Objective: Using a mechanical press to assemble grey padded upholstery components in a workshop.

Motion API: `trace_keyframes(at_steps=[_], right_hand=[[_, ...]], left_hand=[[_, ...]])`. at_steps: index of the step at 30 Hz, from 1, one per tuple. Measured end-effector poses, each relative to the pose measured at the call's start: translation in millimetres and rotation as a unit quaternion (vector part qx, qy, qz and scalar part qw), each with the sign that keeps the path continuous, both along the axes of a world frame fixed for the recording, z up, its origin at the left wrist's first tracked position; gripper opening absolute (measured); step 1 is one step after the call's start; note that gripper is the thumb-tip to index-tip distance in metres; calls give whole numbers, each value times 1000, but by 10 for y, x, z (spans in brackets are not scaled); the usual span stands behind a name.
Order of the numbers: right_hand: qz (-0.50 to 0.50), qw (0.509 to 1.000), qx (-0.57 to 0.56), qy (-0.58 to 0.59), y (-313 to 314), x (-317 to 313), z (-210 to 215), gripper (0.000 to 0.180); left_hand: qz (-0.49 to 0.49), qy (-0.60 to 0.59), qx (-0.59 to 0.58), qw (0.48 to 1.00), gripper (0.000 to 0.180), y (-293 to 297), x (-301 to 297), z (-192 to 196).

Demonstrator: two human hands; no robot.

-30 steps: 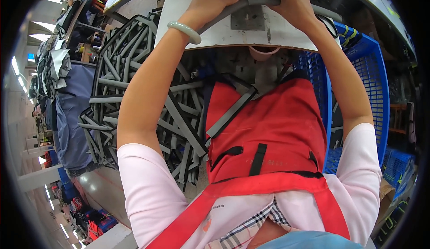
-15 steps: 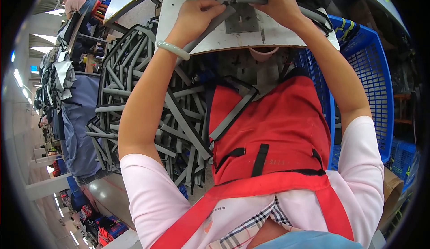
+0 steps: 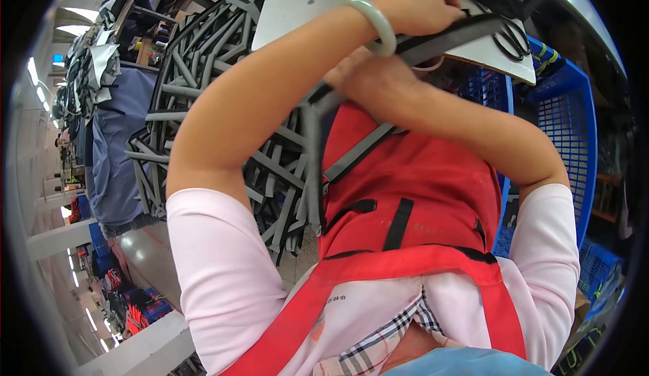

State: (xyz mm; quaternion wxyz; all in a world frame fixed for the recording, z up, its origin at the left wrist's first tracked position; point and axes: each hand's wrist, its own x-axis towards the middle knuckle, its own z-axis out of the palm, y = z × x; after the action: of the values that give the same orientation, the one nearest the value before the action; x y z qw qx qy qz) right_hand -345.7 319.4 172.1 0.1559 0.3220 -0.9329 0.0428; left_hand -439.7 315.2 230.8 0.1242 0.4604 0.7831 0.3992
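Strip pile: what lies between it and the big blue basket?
The red apron, with a grey strip across it; the head view shows this.

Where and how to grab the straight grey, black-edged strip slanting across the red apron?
Likely mid-length, pinching the straight grey, black-edged strip across its narrow width, from above and the right. Its long face lies exposed on the red cloth apron; the blurred right hand crowds its far end, other grey strips its near end.
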Motion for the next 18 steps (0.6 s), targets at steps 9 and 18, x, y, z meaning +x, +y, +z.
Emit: trace_keyframes(at_steps=[9, 18], right_hand=[[0, 993, 116, -7, 464, 48, -188, 13], [-122, 960, -153, -201, 1415, 192, 231, 49]], left_hand=[[61, -107, 95, 988, 25, -112, 154, -107], [120, -598, -10, 792, 54, -1161, 409, -970]])
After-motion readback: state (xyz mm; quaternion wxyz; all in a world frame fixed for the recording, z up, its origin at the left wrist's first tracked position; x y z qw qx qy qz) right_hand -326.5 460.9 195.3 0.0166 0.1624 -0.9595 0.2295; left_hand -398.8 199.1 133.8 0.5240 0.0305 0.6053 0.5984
